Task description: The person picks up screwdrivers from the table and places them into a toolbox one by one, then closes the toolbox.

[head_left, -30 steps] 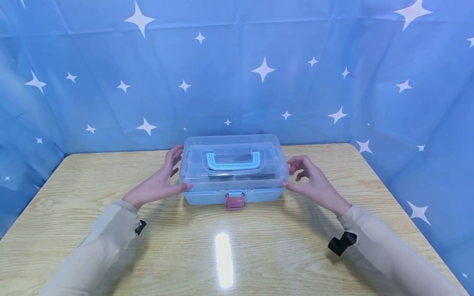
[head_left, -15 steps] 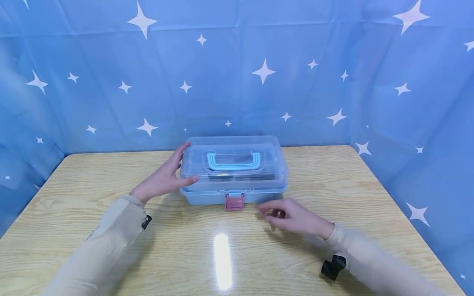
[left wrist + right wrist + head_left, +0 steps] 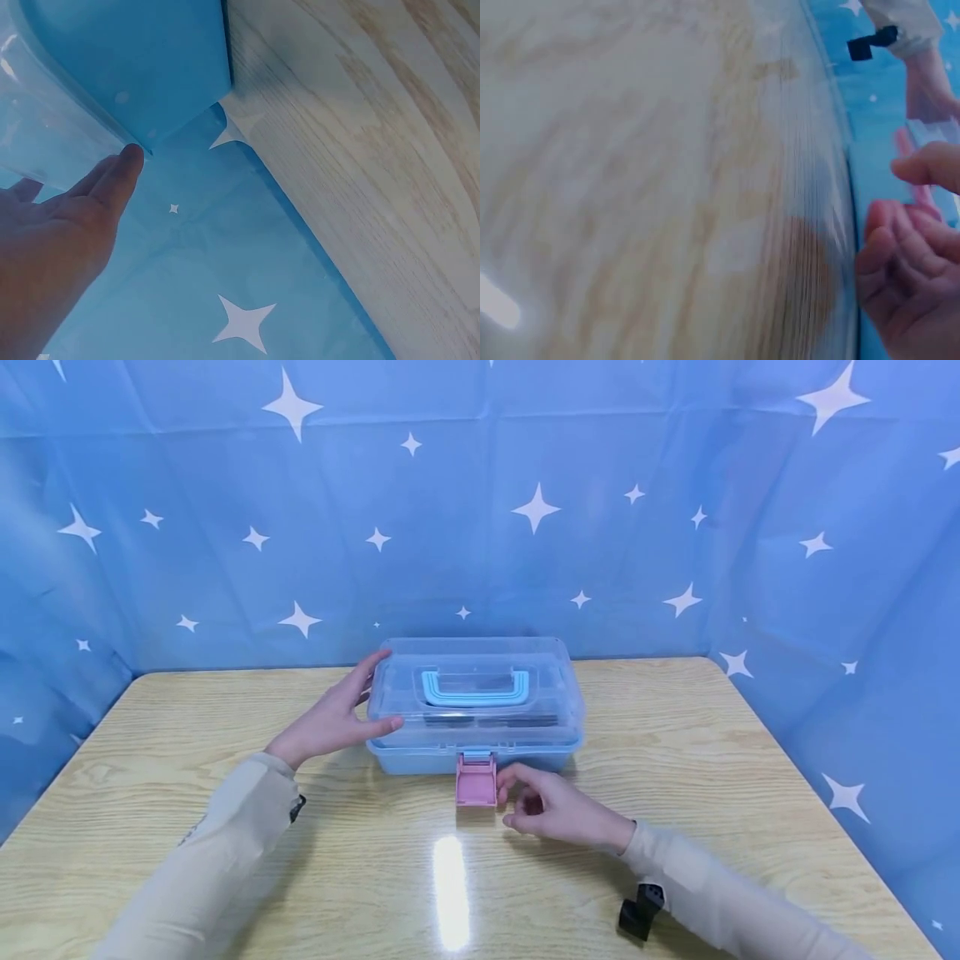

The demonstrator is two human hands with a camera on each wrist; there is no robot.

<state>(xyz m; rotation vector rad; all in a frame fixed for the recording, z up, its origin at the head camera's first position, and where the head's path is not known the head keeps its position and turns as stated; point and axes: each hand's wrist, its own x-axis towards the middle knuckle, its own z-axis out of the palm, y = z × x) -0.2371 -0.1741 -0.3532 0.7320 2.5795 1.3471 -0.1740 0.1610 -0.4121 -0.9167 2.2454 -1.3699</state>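
Observation:
A storage box with a light blue base (image 3: 420,763), a clear lid (image 3: 405,693) and a blue carry handle (image 3: 476,699) stands towards the back of the table. My left hand (image 3: 330,722) lies spread at its left end, thumb over the front corner of the lid. In the left wrist view the fingers (image 3: 120,176) reach along the lid's edge. On the front, a pink latch (image 3: 476,785) is swung outward. My right hand (image 3: 558,806) is beside it, index fingertip right at the latch's right edge, thumb apart below and the other fingers curled in.
The wooden table (image 3: 337,860) ends at the back against a blue curtain (image 3: 450,485) with white stars, which also hangs along both sides. Dark items show dimly through the lid. A black wrist camera (image 3: 641,912) sits on the right sleeve.
My right hand has left the box's right end and come round to the front latch. The latch has swung outward. My left hand has slid slightly further onto the lid.

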